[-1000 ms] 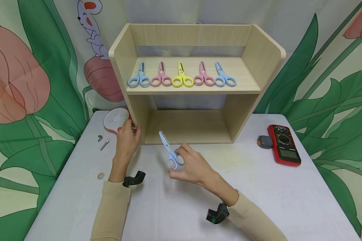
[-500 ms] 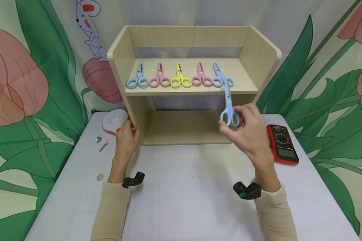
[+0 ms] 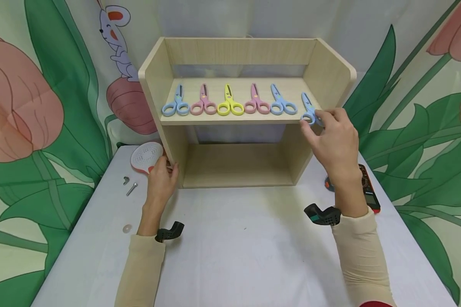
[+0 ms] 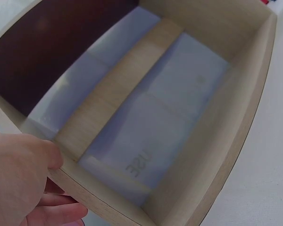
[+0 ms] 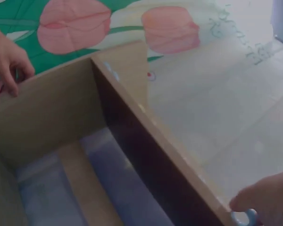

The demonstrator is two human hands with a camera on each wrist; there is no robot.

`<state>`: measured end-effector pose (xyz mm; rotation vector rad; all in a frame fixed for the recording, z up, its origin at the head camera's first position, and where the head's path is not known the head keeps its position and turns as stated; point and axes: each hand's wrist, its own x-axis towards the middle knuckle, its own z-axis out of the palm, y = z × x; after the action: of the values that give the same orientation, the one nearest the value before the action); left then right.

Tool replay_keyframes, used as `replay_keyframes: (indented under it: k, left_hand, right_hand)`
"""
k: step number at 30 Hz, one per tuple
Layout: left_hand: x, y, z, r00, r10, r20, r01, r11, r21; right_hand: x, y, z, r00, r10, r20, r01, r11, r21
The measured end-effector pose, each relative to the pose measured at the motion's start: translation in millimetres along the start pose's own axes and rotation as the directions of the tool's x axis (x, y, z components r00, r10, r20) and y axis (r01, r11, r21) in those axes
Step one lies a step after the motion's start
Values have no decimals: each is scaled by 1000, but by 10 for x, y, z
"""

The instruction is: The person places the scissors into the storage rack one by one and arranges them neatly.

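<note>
My right hand (image 3: 336,136) holds a pair of light blue scissors (image 3: 306,102) by the handles at the right end of the upper shelf (image 3: 230,122), blades pointing back. In the right wrist view, a blue handle loop (image 5: 247,216) shows at my fingertips, right at the shelf edge. A row of blue, pink and yellow scissors (image 3: 229,102) lies to the left, all with handles toward the front. My left hand (image 3: 160,181) pinches the front edge of the wooden shelf unit's left side panel (image 4: 101,200), thumb and fingers on either side.
Beside my left hand lies a white perforated round head with a red rim (image 3: 147,157). A screw (image 3: 132,189), a small metal fitting (image 3: 126,180) and a round disc (image 3: 127,228) lie at left. A red multimeter (image 3: 369,187), partly hidden by my right arm, lies at right.
My right hand has carried the blue scissors from low over the table, rightward and up to the upper shelf's right end. My left hand stays at the side panel.
</note>
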<state>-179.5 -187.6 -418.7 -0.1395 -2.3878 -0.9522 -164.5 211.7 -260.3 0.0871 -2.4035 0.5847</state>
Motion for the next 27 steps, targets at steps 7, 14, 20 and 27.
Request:
replay_keyframes:
  k: [7, 14, 20, 27]
  left_hand:
    - [-5, 10, -12, 1000, -9, 6, 9, 1000, 1]
    - [-15, 23, -43, 999, -31, 35, 31, 999, 7]
    - [-46, 84, -132, 992, -84, 99, 72, 991, 115]
    - [-173, 297, -290, 981, -81, 179, 17, 942, 335]
  right_hand:
    - [66, 1, 109, 999, -46, 8, 47, 995, -88]
    - [143, 20, 93, 991, -9, 136, 22, 995, -99]
    - [-69, 15, 164, 994, -75, -79, 77, 996, 35]
    - [-636, -38, 282, 967, -175, -185, 215, 952, 220]
